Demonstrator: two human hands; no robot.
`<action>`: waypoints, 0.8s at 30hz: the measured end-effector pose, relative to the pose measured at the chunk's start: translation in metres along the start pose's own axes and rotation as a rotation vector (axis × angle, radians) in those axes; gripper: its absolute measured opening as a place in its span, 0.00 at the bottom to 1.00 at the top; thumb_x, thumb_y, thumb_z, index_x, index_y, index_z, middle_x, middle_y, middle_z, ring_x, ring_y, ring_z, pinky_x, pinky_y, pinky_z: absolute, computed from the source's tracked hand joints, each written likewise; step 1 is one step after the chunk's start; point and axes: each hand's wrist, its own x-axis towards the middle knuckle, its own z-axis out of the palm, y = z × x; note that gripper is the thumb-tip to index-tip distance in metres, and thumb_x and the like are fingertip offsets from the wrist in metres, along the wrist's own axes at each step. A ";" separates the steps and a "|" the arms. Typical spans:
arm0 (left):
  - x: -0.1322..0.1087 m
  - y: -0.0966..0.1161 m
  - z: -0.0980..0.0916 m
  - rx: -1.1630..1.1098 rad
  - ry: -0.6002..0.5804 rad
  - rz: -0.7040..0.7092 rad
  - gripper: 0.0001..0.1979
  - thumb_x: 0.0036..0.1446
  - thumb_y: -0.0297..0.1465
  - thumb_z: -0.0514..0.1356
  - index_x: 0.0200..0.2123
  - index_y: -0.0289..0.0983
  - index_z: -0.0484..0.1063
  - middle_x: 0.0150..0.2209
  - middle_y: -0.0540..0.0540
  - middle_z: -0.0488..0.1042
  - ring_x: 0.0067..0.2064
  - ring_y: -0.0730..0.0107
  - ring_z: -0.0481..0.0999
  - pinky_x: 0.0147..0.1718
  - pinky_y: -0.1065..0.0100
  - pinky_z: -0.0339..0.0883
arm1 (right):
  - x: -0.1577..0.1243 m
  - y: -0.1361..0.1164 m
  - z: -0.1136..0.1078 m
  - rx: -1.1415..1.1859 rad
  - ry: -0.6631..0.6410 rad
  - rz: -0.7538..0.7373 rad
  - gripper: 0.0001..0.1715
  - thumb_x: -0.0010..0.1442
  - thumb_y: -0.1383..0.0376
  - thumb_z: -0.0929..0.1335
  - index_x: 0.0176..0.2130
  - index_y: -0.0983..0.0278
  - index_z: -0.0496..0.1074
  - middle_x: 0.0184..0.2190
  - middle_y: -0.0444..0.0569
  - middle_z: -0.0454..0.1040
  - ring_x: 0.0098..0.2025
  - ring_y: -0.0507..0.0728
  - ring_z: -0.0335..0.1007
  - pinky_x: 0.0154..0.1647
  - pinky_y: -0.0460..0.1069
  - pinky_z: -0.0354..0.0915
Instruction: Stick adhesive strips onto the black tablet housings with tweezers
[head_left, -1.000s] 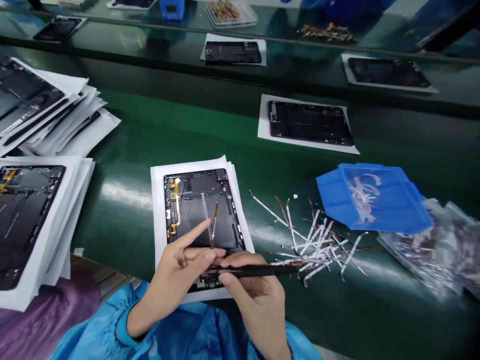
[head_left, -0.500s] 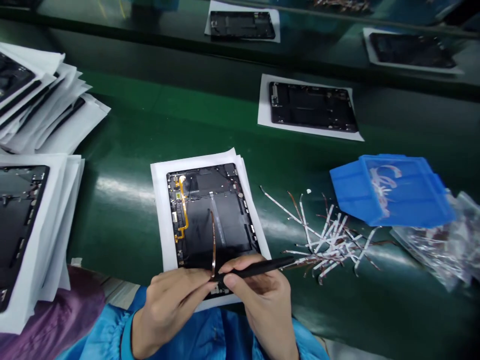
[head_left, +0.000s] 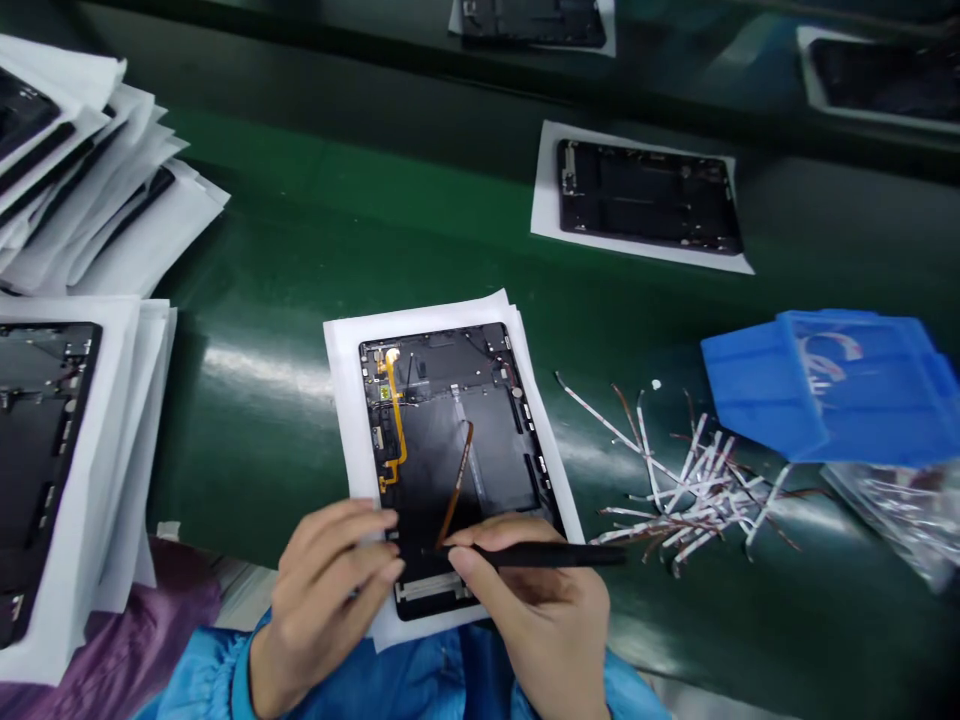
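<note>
A black tablet housing (head_left: 435, 480) lies on white sheets (head_left: 346, 400) in front of me, with an orange flex cable (head_left: 399, 430) along its left side. My right hand (head_left: 536, 600) grips black tweezers (head_left: 555, 555), whose tips point left over the lower part of the housing. At the tips a thin brown flex strip (head_left: 459, 480) slants up and to the right above the housing. My left hand (head_left: 326, 590) is beside the housing's lower left edge, fingers apart and holding nothing. Its fingertips are over or against the edge; contact is unclear.
To the right lies a loose pile of white and brown strips (head_left: 694, 490). Behind it sits a blue bin (head_left: 862, 390) by clear plastic bags (head_left: 900, 510). Paper-layered housings (head_left: 112, 210) are stacked left, and another housing (head_left: 649, 200) lies farther back.
My left hand has moved away from the tweezer tips and its fingers have spread. The brown strip now leans right, held at the tweezers. The whole view has shifted slightly.
</note>
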 end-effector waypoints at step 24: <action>-0.013 0.010 -0.014 -0.326 -0.118 -0.553 0.07 0.63 0.35 0.60 0.45 0.45 0.74 0.44 0.45 0.73 0.46 0.62 0.74 0.43 0.64 0.69 | 0.001 0.018 0.023 -0.140 -0.009 0.114 0.05 0.54 0.69 0.75 0.29 0.62 0.75 0.26 0.42 0.78 0.28 0.52 0.79 0.29 0.41 0.75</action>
